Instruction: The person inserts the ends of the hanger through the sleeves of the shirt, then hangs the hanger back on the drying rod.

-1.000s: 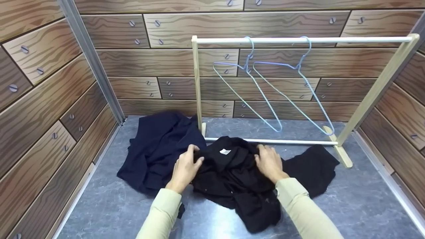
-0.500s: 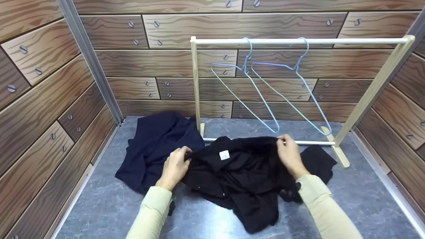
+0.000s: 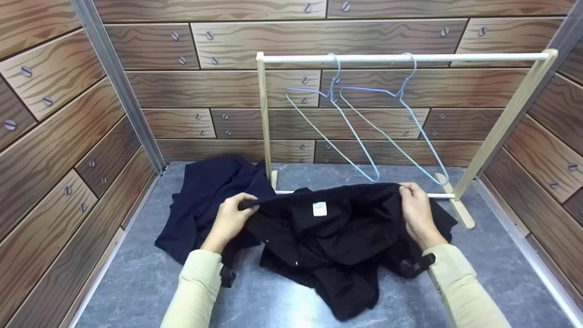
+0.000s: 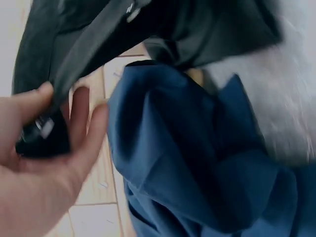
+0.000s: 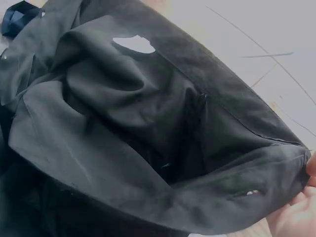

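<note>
Now my left fingers (image 3: 240, 197) and right fingers (image 3: 411, 186) pinch the black cloth garment (image 3: 337, 241), probably light, floppy, best held by its rim.

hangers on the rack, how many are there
2: the first hanger, nearer the left post, and the second hanger, to its right, both hooked over the top rail.

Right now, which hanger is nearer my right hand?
The right hanger: its lower corner appears nearest your right hand; the left hanger hangs farther left.

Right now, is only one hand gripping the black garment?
No, the left hand and the right hand each grip the black garment by its edge.
</note>
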The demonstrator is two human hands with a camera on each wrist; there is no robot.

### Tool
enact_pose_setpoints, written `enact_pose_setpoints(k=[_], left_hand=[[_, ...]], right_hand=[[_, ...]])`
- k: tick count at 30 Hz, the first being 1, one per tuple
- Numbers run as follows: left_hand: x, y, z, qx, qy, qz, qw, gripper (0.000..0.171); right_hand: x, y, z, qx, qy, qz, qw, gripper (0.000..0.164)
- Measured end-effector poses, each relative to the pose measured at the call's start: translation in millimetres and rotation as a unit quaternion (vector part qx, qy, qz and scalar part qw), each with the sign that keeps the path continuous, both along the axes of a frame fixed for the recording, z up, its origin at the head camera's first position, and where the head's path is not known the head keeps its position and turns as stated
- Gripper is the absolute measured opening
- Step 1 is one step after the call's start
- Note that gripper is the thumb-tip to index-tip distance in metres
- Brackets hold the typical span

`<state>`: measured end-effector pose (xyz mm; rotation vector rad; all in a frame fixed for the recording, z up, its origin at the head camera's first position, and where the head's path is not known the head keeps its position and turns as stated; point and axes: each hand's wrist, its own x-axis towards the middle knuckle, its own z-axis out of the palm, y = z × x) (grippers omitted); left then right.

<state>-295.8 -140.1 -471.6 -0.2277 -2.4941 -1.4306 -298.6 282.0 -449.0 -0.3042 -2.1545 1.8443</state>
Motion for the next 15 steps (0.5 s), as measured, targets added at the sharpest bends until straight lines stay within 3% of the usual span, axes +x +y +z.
enact_pose_setpoints(k=[2,3,6,9,12,15], left_hand=[[0.6,-2,1.9,0.075,-0.053,-0.031,0.9953,0.018],[1.4,-2,2.6,0.113,-0.080,-0.047,0.9892,0.020],[3.9,-1,4.2,0.213,-0.147,-0.091,0.9617,0.025],[5.5,4,4.8,0.259,-0.181,-0.115,0.9419,0.028],[6.5,8,4.6,0.266,-0.191,-0.123,0.9368,0.028],[7.5,12,3.6,0.234,-0.181,-0.111,0.9487,0.032]], right_hand=[[1.9,4,-2.7,-0.007,-0.006,0.000,1.000,0.022],[2.9,6,-4.1,-0.009,-0.007,-0.001,1.000,0.021],[6.3,13,-8.0,0.001,-0.008,-0.003,1.000,0.021],[10.3,18,-10.3,0.038,-0.012,0.002,0.999,0.025],[13.6,20,-13.1,0.091,-0.021,0.009,0.996,0.029],[15.9,22,-16.9,0.132,-0.025,0.021,0.991,0.031]])
